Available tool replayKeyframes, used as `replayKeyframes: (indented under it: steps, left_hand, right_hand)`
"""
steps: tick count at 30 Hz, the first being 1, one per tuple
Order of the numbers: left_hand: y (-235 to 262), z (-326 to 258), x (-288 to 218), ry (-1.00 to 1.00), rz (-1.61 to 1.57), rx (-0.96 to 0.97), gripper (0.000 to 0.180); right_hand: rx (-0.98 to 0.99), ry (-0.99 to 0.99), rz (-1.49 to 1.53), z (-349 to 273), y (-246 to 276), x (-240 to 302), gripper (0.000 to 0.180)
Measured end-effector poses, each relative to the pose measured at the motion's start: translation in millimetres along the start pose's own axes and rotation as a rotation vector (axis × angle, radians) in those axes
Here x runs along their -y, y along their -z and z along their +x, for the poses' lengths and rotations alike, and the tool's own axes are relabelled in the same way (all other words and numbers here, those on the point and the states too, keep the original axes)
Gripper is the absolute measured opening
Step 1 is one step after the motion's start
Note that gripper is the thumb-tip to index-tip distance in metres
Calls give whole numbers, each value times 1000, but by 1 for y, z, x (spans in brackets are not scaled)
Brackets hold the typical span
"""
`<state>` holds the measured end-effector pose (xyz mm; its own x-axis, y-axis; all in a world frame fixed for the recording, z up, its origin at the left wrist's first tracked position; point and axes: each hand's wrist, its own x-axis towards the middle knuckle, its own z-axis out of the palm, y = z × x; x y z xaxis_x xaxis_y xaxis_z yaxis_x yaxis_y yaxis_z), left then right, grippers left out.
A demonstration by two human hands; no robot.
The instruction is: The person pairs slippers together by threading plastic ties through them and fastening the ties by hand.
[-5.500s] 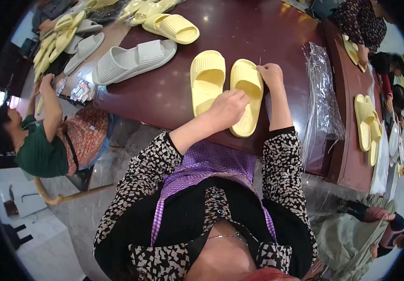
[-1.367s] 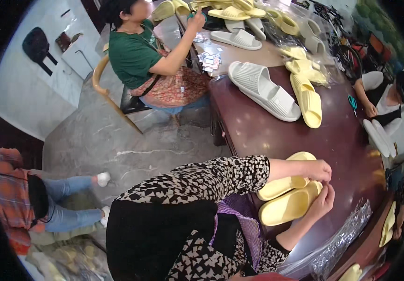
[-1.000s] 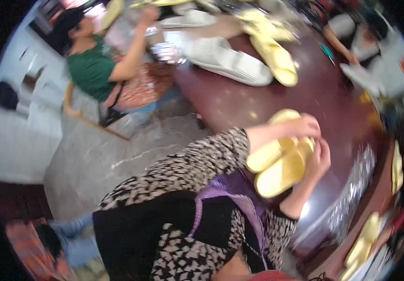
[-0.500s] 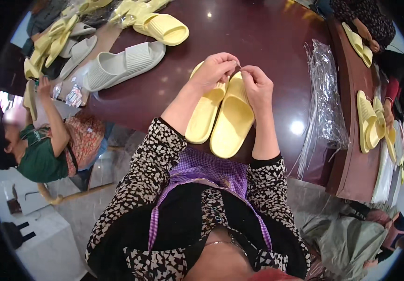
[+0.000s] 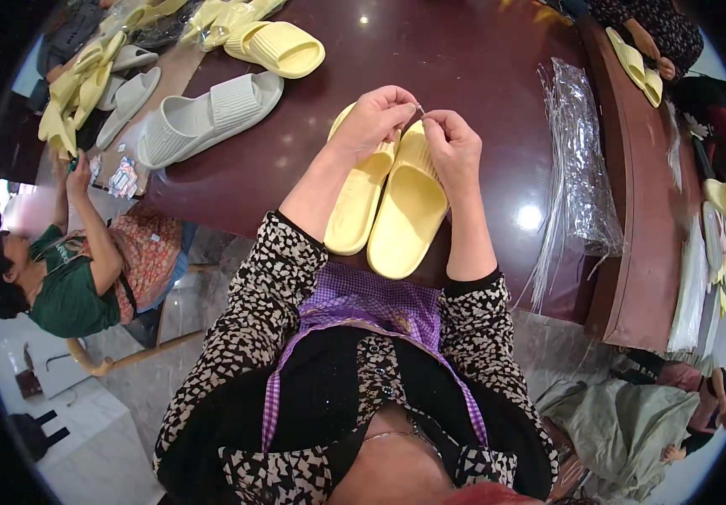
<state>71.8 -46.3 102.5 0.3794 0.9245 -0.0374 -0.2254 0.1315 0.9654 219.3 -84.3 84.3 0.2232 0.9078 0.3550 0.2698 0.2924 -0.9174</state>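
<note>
A pair of yellow slide slippers lies side by side on the dark red table, toes away from me: the left slipper and the right slipper. Above their toe straps, my left hand is closed in a pinch. My right hand pinches close beside it, its wrist over the right slipper's outer edge. Between the fingertips of both hands shows a thin light strand; its full length is hidden. The hands cover part of the straps.
Grey slippers and a yellow pair lie at the far left. To the right are clear plastic bags with thin pale strands. A co-worker in green sits left; others work along the right-hand table.
My hands stay pinched together over the slippers, with only a slight shift of the fingers. The whole view has moved a little. At the right, a co-worker's yellow slippers have left the table edge.
</note>
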Motion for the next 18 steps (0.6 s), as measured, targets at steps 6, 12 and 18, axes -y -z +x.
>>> replayKeyframes:
  steps: [6, 12, 18]
  left_hand:
    - [5, 1, -4, 90, -82, 10, 6]
    - [6, 3, -6, 101, -23, 38, 9]
    - [5, 2, -8, 119, -9, 59, 8]
  right_hand:
    - [14, 8, -9, 0, 1, 1, 8]
    - [7, 19, 6, 0, 0, 1, 8]
    - [16, 23, -4, -1, 2, 1, 8]
